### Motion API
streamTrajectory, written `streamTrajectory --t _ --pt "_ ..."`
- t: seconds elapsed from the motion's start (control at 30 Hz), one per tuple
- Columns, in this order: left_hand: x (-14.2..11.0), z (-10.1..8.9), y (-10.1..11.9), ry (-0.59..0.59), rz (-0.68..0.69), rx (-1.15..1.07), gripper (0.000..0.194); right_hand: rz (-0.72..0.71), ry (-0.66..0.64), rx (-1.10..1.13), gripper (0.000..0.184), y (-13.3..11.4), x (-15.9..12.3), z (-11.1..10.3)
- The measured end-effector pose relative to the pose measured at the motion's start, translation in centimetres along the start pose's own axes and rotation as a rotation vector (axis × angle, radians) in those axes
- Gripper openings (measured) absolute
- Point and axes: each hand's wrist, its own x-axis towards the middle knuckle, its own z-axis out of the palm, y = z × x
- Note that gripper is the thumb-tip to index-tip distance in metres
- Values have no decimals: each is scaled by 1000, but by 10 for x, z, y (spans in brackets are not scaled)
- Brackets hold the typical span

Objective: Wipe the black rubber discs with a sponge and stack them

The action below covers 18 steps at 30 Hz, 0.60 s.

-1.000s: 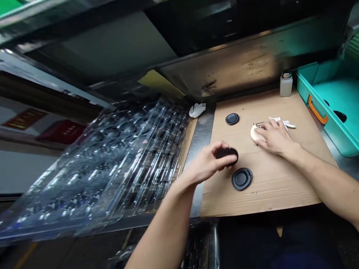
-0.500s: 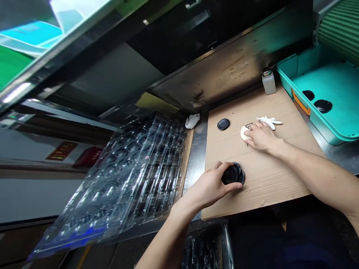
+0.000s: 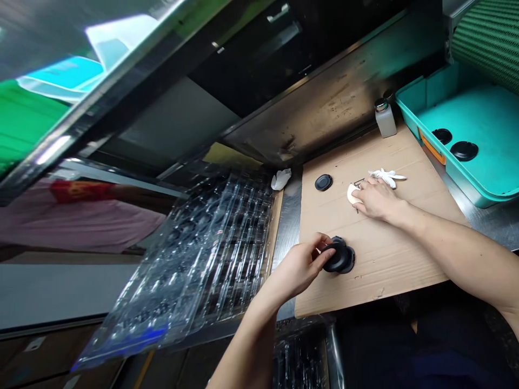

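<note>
On a cardboard sheet (image 3: 385,254), my left hand (image 3: 302,265) pinches the near rim of a black round plastic cap (image 3: 335,260) between thumb and fingers. That cap lies over other black caps (image 3: 349,260), which show behind it. My right hand (image 3: 377,198) presses its fingers on a pale round pad (image 3: 353,194) lying flat on the cardboard. Just beyond the right fingers is a crumpled white glove or cloth (image 3: 389,176). A single black cap (image 3: 323,182) lies apart, toward the far left of the sheet.
A teal bin (image 3: 478,189) at the right holds black caps (image 3: 464,151). Near it stands a white bottle (image 3: 385,119) with a metal top. Clear plastic trays (image 3: 194,254) are stacked at the left, with a white crumpled piece (image 3: 280,179) beside them. A person in pink (image 3: 93,216) appears behind.
My left hand has shifted from spanning the stack of caps to pinching the top one, now tilted, by its rim. The right hand stays on the pad. A person has come into view at left.
</note>
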Motion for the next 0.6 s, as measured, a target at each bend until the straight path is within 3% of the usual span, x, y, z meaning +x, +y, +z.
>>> streamTrajectory --t 0.27,0.47,0.53,0.6 --pt "7 8 -18 68 -215 -271 37 0 -16 -3 33 1 0 -3" --pt "7 16 -18 214 -152 37 66 -7 -5 -15 32 2 0 -2" --pt "7 18 -17 184 -128 121 76 -7 -5 -16 32 2 0 -3" --pt "9 20 -16 140 -93 164 73 -6 -10 -19 33 2 0 -3"
